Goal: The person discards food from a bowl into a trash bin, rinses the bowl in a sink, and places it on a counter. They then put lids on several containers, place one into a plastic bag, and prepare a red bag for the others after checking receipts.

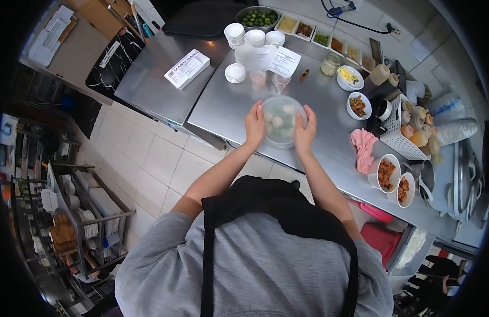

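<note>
A round takeaway bowl with a translucent lid [280, 112] is between my two hands at the front edge of the steel counter. Pale round pieces in something greenish show through the lid. My left hand [255, 124] presses on its left side, and my right hand [305, 129] wraps the right side. Just beyond the bowl are two small clear cups [280, 82], one with pinkish contents. Printed slips of paper [284, 62] lie behind them, beside stacks of small white bowls [235, 73].
A printed white box [187, 69] lies on the left counter. At the right are bowls of food [358, 105], a pink cloth [364, 149], a white basket of bottles [402, 132] and two tubs of reddish food [385, 174]. Limes fill a metal bowl [257, 18] at the back.
</note>
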`<state>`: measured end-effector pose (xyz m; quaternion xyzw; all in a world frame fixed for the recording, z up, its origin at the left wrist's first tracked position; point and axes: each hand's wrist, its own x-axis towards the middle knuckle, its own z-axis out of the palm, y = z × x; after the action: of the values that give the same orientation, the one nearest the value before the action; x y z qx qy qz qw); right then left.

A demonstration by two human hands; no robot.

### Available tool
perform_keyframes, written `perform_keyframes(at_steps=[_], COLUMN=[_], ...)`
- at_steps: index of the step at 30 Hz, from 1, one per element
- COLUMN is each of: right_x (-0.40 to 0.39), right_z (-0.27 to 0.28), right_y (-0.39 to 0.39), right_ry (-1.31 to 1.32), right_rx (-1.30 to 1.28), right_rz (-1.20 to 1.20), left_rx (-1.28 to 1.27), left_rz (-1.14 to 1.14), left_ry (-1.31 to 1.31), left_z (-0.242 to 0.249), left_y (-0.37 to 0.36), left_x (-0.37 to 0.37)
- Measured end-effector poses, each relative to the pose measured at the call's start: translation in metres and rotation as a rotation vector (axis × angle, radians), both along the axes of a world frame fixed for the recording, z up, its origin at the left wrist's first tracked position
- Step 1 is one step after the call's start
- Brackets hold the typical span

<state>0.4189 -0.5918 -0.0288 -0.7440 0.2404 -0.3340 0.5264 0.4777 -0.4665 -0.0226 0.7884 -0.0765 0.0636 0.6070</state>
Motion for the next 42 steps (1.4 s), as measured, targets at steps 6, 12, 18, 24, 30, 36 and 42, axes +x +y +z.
perform_keyframes(at_steps=[6,12,18,24,30,36,42], right_x=[0.006,0.006,0.011,0.031,0.033,0.035,0.063], right_z=[0.004,0.005,-0.013,0.0,-0.008,-0.002,0.008], right_y=[-0.006,-0.003,-0.016,-0.039,-0.037,-0.043,-0.057], right_ry=[0.074,0.073,0.088,0.301,0.232,0.236,0.369], right_rx=[-0.07,-0.099,-0.198,0.097,0.175,0.384,0.261], right_rz=[-0.021,-0.027,0.0,0.132,0.123,0.196,0.319], left_rx=[0.1,0.078,-0.028,-0.008,0.096,0.047,-0.104], left_rz=[-0.01,-0.045,-0.068,-0.345,-0.35,-0.341,-0.47], left_ry=[-0.125,-0.134,-0.089,0.396,0.311,0.401,0.46], left_z=[-0.007,-0.004,-0.016,-0.007,-0.019,-0.014,0.005], left_y=[-0.005,-0.004,-0.002,-0.006,-0.008,-0.01,-0.012], left_x=[0.016,0.015,0.028,0.064,0.065,0.065,0.07])
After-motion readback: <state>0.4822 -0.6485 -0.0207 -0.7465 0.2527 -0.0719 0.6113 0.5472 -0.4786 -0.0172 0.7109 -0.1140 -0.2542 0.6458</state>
